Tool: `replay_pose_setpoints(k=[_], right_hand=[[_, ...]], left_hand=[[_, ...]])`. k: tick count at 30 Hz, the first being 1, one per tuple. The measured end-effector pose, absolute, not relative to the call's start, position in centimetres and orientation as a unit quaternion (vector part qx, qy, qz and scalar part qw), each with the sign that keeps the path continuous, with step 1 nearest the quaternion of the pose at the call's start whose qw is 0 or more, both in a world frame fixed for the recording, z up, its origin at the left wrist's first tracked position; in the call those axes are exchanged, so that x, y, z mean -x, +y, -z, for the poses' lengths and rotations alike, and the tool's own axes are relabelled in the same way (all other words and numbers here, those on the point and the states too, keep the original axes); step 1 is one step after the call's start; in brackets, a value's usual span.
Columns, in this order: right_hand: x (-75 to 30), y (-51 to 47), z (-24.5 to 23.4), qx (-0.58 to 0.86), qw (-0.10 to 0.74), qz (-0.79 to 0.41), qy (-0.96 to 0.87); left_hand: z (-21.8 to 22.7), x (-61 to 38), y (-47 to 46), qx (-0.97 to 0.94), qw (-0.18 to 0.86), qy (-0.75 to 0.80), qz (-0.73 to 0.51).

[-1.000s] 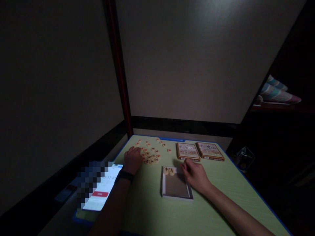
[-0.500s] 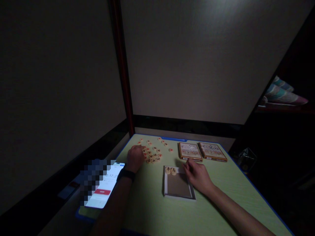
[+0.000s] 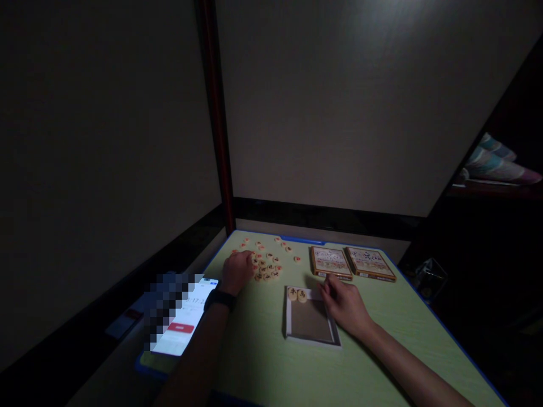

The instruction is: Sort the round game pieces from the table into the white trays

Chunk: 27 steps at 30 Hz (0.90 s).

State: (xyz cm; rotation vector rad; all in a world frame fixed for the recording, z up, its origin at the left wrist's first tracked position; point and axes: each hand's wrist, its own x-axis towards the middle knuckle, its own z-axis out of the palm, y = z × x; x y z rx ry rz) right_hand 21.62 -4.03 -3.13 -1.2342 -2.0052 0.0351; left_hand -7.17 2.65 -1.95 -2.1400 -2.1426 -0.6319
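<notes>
My left hand point(image 3: 237, 272), with a dark band on its wrist, is at the left edge of a cluster of round xiangqi pieces point(image 3: 267, 268) with red and black characters. Its fingers curl down among them, and whatever they hold is hidden. My right hand point(image 3: 347, 304) is closed in a pinch over the right rim of a shallow open box point(image 3: 288, 317). What sits between those fingertips cannot be made out. Two black-marked pieces point(image 3: 297, 294) lie side by side in the box's upper left corner.
Two flat printed boxes point(image 3: 331, 262) point(image 3: 370, 263) lie side by side at the back right of the green table point(image 3: 407, 328). A lit phone point(image 3: 186, 319) is at the left edge. Several loose pieces point(image 3: 278, 239) are scattered behind the cluster. Walls stand behind and left.
The view has shifted slightly. My left hand has turned a little at the cluster's left edge, its fingers reaching over the pieces. My right hand stays by the open box.
</notes>
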Motion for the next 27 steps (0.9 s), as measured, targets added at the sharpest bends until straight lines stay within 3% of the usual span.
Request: replay_pose_setpoints(k=[5,12,18,27], right_hand=[[-21.6,-3.9,3.2,0.488,0.384,-0.015,-0.784],[-21.6,-3.8,3.5,0.480,0.389,-0.020,-0.786],[-21.7,-3.9,3.5,0.475,0.392,-0.023,-0.787],[-21.3,-3.9,2.3,0.492,0.394,-0.039,-0.776]], left_hand=[[1.9,7.1,2.7,0.678,0.020,-0.693,0.244],[1.8,6.6,1.9,0.820,-0.052,-0.519,0.236],[1.6,6.5,1.3,0.821,-0.057,-0.530,0.206],[2.3,5.0,1.2,0.817,0.027,-0.518,0.251]])
